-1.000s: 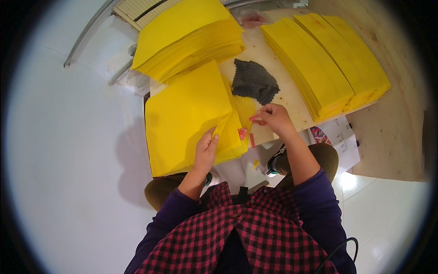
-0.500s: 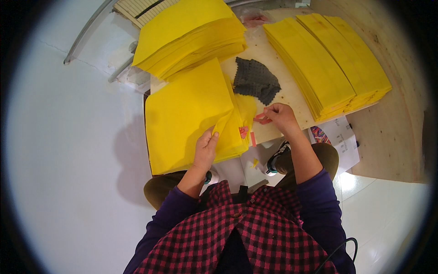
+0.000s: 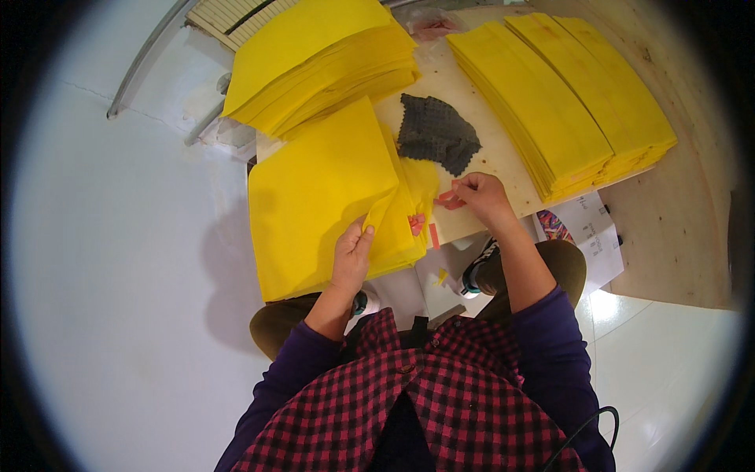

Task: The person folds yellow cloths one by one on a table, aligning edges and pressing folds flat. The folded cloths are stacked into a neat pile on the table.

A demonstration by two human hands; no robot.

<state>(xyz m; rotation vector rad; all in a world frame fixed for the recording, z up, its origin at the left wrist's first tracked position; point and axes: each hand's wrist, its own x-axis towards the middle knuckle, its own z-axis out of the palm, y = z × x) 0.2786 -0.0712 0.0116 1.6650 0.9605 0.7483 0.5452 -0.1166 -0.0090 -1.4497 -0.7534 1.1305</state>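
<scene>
My left hand [image 3: 353,256] pinches the turned-up right edge of the top yellow fabric sheet [image 3: 314,204], between thumb and fingers. That sheet lies on a stack in front of me. To the right, my right hand [image 3: 485,200] is closed, fingertips pinching a thin red strip [image 3: 450,199] just above the wooden table. Small red pieces [image 3: 416,224] lie at the stack's right side, between my hands. Another short red strip [image 3: 433,236] lies at the table's near edge. What exactly sits under the lifted sheet edge is hidden.
A dark grey cloth [image 3: 438,135] with zigzag edges lies on the wooden table [image 3: 503,175]. Behind the near stack rises a taller yellow stack [image 3: 314,47]. Folded yellow stacks [image 3: 543,110] stand at the right, beside a wooden panel [image 3: 676,228]. Yellow scraps [image 3: 442,277] lie below.
Both hands keep nearly the same places and grips. The red strip in my right hand has changed shape slightly, its loop less spread. The whole view has shifted a little.
</scene>
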